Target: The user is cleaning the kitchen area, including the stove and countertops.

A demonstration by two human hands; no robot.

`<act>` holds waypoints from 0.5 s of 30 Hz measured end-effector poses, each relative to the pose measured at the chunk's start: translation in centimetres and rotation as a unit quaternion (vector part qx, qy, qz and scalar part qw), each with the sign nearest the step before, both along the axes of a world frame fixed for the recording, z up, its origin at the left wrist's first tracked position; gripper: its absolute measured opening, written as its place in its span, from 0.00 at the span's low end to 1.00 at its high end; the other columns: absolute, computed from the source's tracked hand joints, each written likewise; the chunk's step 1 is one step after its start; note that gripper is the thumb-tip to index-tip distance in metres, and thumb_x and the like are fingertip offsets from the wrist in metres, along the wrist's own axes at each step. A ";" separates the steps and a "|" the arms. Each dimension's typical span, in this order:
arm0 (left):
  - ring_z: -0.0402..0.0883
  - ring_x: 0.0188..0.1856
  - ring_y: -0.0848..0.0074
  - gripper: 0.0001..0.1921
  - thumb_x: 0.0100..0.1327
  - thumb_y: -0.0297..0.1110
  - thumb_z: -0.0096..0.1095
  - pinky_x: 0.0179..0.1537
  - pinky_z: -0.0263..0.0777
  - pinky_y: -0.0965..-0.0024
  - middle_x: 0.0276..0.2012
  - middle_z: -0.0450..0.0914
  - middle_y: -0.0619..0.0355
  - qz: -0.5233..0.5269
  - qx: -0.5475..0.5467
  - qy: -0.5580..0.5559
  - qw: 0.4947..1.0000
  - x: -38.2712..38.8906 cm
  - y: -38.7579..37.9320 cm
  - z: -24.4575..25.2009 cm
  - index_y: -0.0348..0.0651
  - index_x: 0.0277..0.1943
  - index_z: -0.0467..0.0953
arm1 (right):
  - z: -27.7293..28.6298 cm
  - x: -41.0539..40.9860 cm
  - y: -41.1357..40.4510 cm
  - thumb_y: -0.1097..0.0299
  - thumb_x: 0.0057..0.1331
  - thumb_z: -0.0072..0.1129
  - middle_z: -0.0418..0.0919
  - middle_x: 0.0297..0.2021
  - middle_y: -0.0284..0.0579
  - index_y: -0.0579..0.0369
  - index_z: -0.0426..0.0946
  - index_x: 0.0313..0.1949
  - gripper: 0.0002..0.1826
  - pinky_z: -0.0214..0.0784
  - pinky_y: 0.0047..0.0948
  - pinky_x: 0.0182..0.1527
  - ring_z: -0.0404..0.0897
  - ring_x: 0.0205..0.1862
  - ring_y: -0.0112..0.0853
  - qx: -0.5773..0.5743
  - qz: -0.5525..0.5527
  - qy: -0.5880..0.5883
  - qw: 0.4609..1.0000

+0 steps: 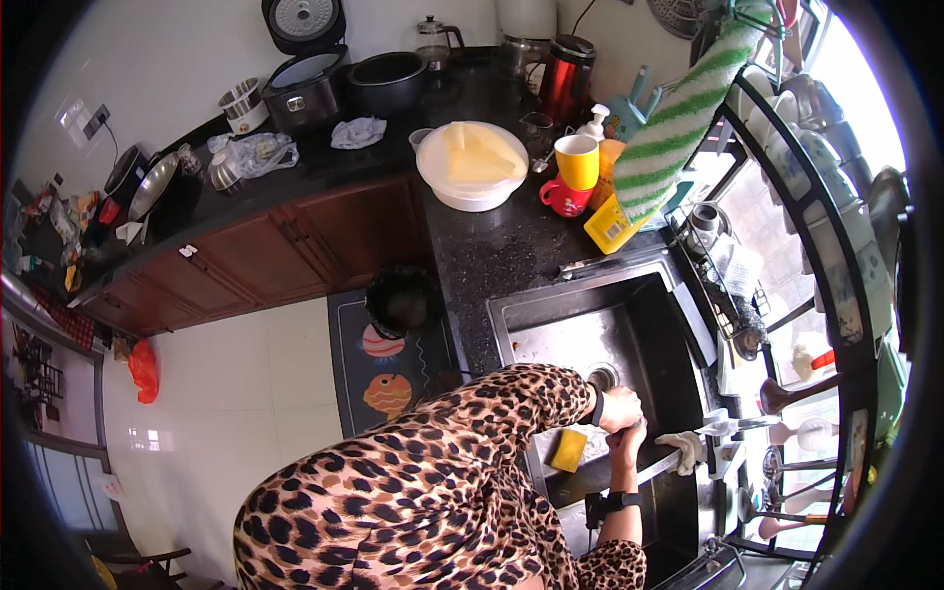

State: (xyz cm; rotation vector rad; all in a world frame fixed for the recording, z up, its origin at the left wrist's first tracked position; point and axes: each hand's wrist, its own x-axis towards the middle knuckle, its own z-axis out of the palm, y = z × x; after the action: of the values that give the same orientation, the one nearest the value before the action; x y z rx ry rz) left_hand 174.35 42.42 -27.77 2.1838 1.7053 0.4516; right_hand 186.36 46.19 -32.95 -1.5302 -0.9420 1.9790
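My left hand (pixel 619 410) and my right hand (pixel 628 438) are pressed together over the steel sink basin (pixel 546 328), near its drain (pixel 603 376). Fingers of both hands are curled around a small dark item (pixel 625 428), mostly hidden, whose kind I cannot tell. Below my left wrist, a yellow sponge (pixel 568 450) lies at the basin's near side. Dark bands circle both wrists. Beyond my right hand, a pale cloth (pixel 687 451) hangs over the faucet (pixel 656 466).
On the black counter (pixel 487 254) stand a lidded white bowl (pixel 472 198), a yellow cup (pixel 577 162) on a red mug (pixel 566 198), and a yellow package (pixel 611 225). A green-striped towel (pixel 675 125) hangs nearby. Dish racks and utensils line the window side. A lined bin (pixel 402 302) stands on the floor.
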 end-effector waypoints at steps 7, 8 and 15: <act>0.79 0.33 0.64 0.06 0.39 0.31 0.58 0.35 0.73 0.64 0.26 0.79 0.53 -0.028 0.039 0.021 0.999 -0.2 -0.6 -2.6 0.43 0.24 0.79 | -1.1 0.0 -1.5 0.50 0.59 0.39 0.54 0.07 0.26 0.40 0.56 0.14 0.18 0.36 0.19 0.07 0.50 0.04 0.20 -0.065 0.042 0.055 0.996; 0.79 0.33 0.64 0.06 0.39 0.31 0.58 0.35 0.73 0.64 0.25 0.79 0.54 -0.041 0.054 0.030 0.997 -0.1 -0.8 -2.8 0.44 0.23 0.79 | -1.4 0.3 -1.5 0.50 0.59 0.39 0.54 0.07 0.27 0.39 0.56 0.14 0.18 0.36 0.19 0.07 0.49 0.04 0.20 -0.071 0.040 0.037 0.996; 0.79 0.32 0.67 0.06 0.39 0.33 0.58 0.35 0.71 0.65 0.26 0.79 0.57 -0.043 0.087 0.017 0.995 0.1 -1.5 -5.0 0.46 0.23 0.78 | -2.0 0.3 -2.9 0.48 0.58 0.40 0.51 0.06 0.27 0.39 0.55 0.12 0.20 0.35 0.21 0.10 0.48 0.05 0.22 -0.078 0.067 0.021 0.994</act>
State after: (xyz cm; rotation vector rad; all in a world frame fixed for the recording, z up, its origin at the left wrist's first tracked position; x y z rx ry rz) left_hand 174.48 40.93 -32.76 2.3897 1.6356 0.5610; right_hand 186.70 43.25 -34.96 -1.5353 -0.9137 2.2181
